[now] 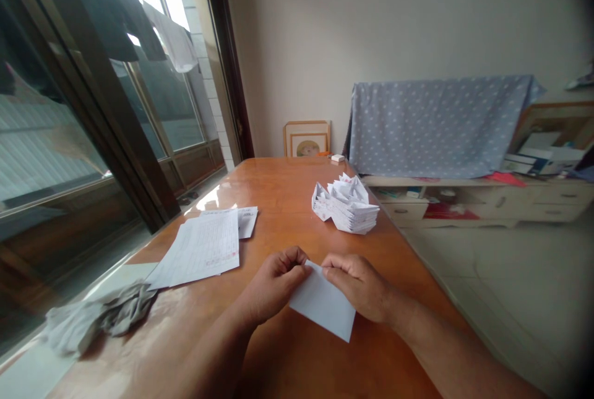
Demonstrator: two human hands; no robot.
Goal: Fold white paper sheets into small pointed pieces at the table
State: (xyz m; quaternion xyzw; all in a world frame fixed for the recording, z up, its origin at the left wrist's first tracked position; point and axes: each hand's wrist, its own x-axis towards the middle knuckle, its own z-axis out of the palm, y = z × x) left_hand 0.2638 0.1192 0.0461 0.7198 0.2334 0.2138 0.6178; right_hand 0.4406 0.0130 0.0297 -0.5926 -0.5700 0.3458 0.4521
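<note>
A piece of white paper [322, 303], apparently folded, is held between my two hands over the near part of the table. My left hand [284, 280] pinches its upper left edge between thumb and curled fingers. On the upper right edge, my right hand [355, 281] grips it the same way, thumb on top. Beyond my hands stands a bundle of folded paper pieces [353, 207], nested together with pointed tips upward. To the left lies a stack of written paper sheets [204, 247], partly over another printed sheet [248, 221].
The brown wooden table [283, 195] runs away from me toward the wall. A crumpled grey cloth [125, 309] lies at its left edge. A small white box [338, 158] sits at the far end. On the right stands a low white cabinet [524, 201]; glass doors are left.
</note>
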